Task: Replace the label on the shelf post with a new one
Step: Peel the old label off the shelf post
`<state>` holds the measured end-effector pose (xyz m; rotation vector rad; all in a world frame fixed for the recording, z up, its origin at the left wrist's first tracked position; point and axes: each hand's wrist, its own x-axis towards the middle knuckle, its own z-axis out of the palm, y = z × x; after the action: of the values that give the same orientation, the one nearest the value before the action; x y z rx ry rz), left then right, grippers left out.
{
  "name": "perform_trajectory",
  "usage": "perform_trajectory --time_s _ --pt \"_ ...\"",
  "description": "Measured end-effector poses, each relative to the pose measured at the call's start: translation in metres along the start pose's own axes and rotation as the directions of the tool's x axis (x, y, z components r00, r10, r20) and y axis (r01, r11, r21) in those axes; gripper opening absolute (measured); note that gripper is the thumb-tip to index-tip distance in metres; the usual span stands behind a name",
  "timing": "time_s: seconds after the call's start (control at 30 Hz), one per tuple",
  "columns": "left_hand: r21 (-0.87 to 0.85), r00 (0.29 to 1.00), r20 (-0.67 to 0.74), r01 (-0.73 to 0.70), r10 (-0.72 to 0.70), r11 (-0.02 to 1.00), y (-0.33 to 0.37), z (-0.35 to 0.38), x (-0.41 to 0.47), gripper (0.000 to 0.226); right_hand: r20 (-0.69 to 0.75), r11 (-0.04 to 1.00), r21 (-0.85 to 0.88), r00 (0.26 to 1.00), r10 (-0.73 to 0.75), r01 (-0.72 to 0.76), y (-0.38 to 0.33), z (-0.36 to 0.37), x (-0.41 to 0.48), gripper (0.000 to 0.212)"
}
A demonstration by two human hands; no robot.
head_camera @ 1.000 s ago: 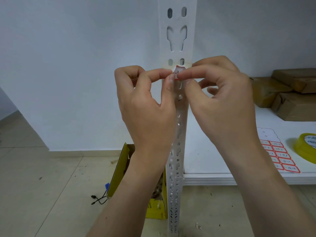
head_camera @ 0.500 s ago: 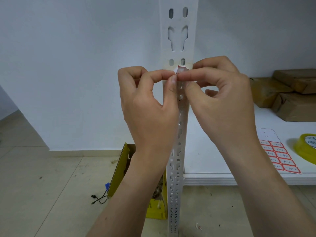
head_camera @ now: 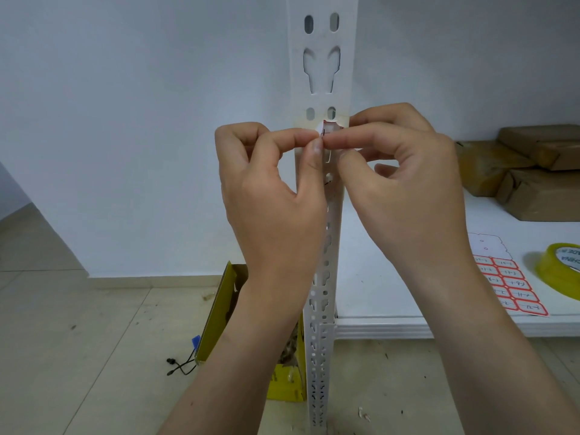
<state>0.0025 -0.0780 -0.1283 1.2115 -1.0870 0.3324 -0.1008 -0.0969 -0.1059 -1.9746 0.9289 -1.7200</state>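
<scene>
Two hands pinching a small label at the front of the white shelf post.

Head view: the left hand (head_camera: pixel 270 196) and right hand (head_camera: pixel 405 189) meet fingertip to fingertip at the slotted shelf post (head_camera: pixel 323 73), each grip closed thumb against forefinger on the little red-edged label (head_camera: pixel 326 131), which sits just below a pair of oval holes and curls away from the metal. To the right, on the white shelf (head_camera: pixel 392 277), lie a sheet of red-bordered labels (head_camera: pixel 508 284), a yellow tape roll (head_camera: pixel 561 268) at the edge of view, and brown wrapped parcels (head_camera: pixel 527 174) farther back. Down left on the floor stands an open yellow carton (head_camera: pixel 219 312) beside the post.
</scene>
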Motion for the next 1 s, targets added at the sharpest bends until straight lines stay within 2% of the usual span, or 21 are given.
perform_trajectory --time_s 0.3,0.57,0.8,1.0 --pt "-0.012 1.000 -0.013 -0.008 0.008 1.000 0.001 -0.001 -0.001 0.013 -0.009 1.000 0.010 1.000 0.025 -0.025 -0.002 0.000 -0.001 0.013" --pt "-0.093 0.986 -0.136 -0.113 0.100 0.989 0.003 -0.012 0.001 0.020 -0.069 0.998 -0.033 0.996 0.058 -0.061 -0.007 0.008 -0.002 0.009" --pt "-0.162 0.994 -0.045 0.095 -0.104 0.982 0.000 -0.015 0.005 0.023 -0.155 0.984 -0.168 0.987 0.035 -0.061 -0.010 0.021 -0.002 0.022" --pt "-0.183 0.968 0.093 0.246 -0.232 0.952 0.002 -0.014 0.003 0.022 -0.179 0.984 -0.167 0.983 0.031 -0.061 -0.007 0.027 -0.001 0.011"
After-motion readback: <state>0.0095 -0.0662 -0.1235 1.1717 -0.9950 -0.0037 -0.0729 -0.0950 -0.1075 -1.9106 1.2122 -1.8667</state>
